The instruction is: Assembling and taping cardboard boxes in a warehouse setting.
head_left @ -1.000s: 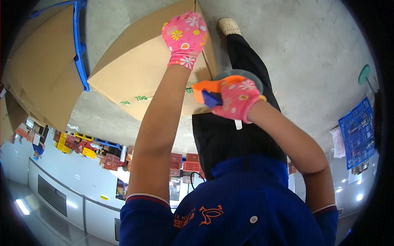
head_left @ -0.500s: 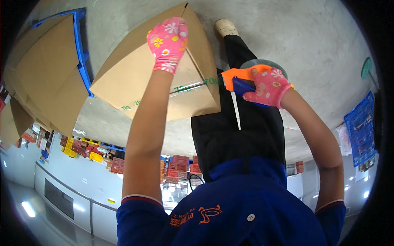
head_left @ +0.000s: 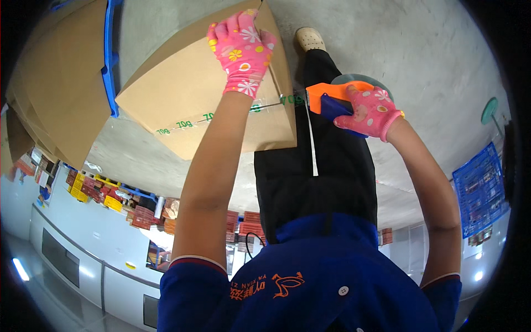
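A large brown cardboard box [head_left: 166, 83] stands before me. My left hand [head_left: 243, 50], in a pink flowered glove, lies on its upper part near a flap edge, thumb apart and fingers slightly bent. My right hand [head_left: 368, 110], gloved alike, is closed round an orange and blue tape dispenser [head_left: 323, 95] carrying a big roll of tape [head_left: 368, 81]. Clear tape with green print [head_left: 207, 117] runs across the box side and over its edge to the dispenser, held just right of the box. Part of the strip is hidden behind my left forearm.
More brown cardboard [head_left: 61, 83] stands on a blue pallet [head_left: 109, 72] at the left. My shoe [head_left: 310, 40] is on the grey concrete floor beyond the box. A blue plastic crate [head_left: 480, 191] and a green round object on a stick [head_left: 489, 110] are at the right. Stacked red crates [head_left: 145, 217] lie behind.
My left hand has shifted slightly right on the box, its thumb now apart from the fingers. The right hand with the tape dispenser has moved slightly right. The view has shifted a little.
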A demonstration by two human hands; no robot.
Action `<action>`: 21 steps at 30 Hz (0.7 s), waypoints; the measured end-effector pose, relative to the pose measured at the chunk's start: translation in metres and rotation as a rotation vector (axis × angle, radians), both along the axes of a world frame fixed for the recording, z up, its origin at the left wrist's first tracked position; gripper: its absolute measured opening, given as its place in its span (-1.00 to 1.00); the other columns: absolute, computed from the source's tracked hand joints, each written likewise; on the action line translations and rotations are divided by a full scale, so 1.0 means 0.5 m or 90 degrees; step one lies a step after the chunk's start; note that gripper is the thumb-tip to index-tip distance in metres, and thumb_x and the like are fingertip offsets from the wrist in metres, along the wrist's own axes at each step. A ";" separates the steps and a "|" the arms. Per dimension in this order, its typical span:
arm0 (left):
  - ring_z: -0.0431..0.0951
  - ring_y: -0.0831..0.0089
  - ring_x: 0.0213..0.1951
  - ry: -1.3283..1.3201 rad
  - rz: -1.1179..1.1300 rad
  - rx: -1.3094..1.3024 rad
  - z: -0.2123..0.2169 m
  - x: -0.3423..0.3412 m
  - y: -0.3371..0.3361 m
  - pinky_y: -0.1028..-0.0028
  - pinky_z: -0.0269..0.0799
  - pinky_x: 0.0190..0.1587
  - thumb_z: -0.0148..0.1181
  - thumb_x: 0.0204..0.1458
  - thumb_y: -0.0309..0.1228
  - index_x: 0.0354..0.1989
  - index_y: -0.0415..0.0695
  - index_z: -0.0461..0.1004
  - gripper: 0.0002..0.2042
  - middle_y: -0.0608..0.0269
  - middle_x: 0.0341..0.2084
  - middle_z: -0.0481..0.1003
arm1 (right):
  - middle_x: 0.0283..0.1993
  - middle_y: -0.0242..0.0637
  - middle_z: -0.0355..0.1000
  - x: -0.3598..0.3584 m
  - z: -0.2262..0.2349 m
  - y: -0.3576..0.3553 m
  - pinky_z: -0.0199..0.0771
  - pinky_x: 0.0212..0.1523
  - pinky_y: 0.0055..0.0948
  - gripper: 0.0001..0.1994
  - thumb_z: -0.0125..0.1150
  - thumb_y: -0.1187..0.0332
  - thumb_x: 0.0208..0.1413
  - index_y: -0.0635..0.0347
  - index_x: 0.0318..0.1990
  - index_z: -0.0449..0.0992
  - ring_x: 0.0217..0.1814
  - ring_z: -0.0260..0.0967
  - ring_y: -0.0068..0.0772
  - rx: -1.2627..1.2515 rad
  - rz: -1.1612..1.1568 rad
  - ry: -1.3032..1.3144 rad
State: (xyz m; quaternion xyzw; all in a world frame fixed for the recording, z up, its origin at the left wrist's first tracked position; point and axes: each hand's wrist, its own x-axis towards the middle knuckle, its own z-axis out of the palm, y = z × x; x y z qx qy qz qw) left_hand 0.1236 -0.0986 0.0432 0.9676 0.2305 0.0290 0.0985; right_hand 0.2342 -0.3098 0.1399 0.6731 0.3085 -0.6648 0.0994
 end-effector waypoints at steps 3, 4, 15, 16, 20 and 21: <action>0.38 0.19 -0.15 -0.018 0.037 -0.003 -0.002 -0.006 0.020 0.17 0.12 0.04 0.21 -0.28 -0.22 -0.16 0.09 0.45 -0.60 0.29 -0.29 0.44 | -0.23 -0.07 0.48 -0.001 0.000 -0.007 0.30 0.00 -0.25 -0.30 0.09 -0.14 -0.09 0.25 0.08 0.30 -0.08 0.42 -0.05 0.017 0.035 -0.037; 0.38 0.19 -0.15 -0.020 0.040 0.001 -0.001 -0.007 0.021 0.17 0.12 0.04 0.21 -0.28 -0.22 -0.16 0.09 0.45 -0.60 0.29 -0.29 0.44 | -0.25 -0.06 0.48 -0.001 -0.004 -0.010 0.31 -0.01 -0.24 -0.30 0.08 -0.15 -0.08 0.25 0.07 0.30 -0.10 0.42 -0.05 0.046 0.049 -0.068; 0.40 0.21 -0.22 -0.049 0.001 0.004 -0.001 0.018 0.021 0.19 0.15 0.00 0.21 -0.29 -0.19 -0.25 0.09 0.49 -0.67 0.31 -0.40 0.44 | -0.25 -0.04 0.48 0.043 -0.059 -0.017 0.32 -0.01 -0.24 -0.32 0.09 -0.18 -0.10 0.23 0.01 0.36 -0.08 0.41 -0.04 0.075 0.025 -0.002; 0.40 0.21 -0.22 -0.044 -0.002 0.004 0.002 0.020 0.023 0.19 0.15 0.00 0.21 -0.29 -0.19 -0.25 0.09 0.49 -0.67 0.31 -0.40 0.44 | -0.23 -0.05 0.48 0.046 -0.068 -0.016 0.31 0.00 -0.24 -0.33 0.10 -0.19 -0.10 0.22 -0.01 0.39 -0.07 0.41 -0.04 0.085 0.010 0.012; 0.41 0.22 -0.17 0.001 0.001 -0.010 0.029 0.046 -0.001 0.21 0.20 0.01 0.16 -0.18 -0.24 -0.19 0.02 0.43 -0.68 0.21 -0.27 0.46 | -0.19 -0.07 0.47 0.033 -0.132 -0.009 0.32 0.00 -0.23 -0.35 0.10 -0.20 -0.11 0.19 -0.04 0.42 -0.04 0.40 -0.04 0.105 0.008 -0.003; 0.43 0.23 -0.19 -0.032 -0.008 -0.013 0.038 0.051 0.002 0.27 0.26 -0.02 0.11 -0.12 -0.31 -0.23 -0.01 0.41 -0.76 0.15 -0.27 0.46 | -0.18 -0.08 0.47 0.022 -0.147 0.007 0.32 0.00 -0.23 -0.35 0.10 -0.21 -0.11 0.18 -0.05 0.42 -0.04 0.40 -0.05 0.103 -0.003 0.009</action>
